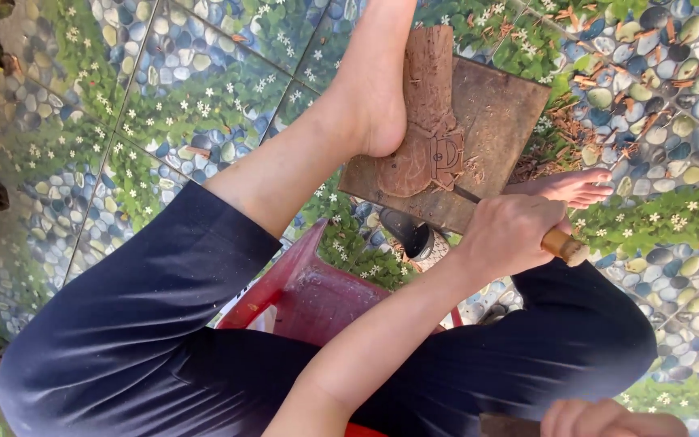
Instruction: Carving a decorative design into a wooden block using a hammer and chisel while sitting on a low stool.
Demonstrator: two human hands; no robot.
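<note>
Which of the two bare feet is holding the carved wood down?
The foot at top centre, its heel pressed against the carved wood piece on the board. The other foot lies on the tiled floor beside the board, touching no wood.

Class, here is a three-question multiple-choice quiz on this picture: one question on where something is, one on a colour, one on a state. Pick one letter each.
1. The carved wood block lies
A. on a lap
B. on the square wooden board, under a bare foot
C. in a bucket

2. The plastic stool is
A. blue
B. white
C. red

3. The left hand is
A. closed round the chisel handle
B. flat on the tiles
C. open and empty

Answers:
1 B: the heel presses the block onto the board.
2 C: red plastic shows between the dark trouser legs.
3 A: the fingers wrap the handle, and its pale end sticks out.
</note>
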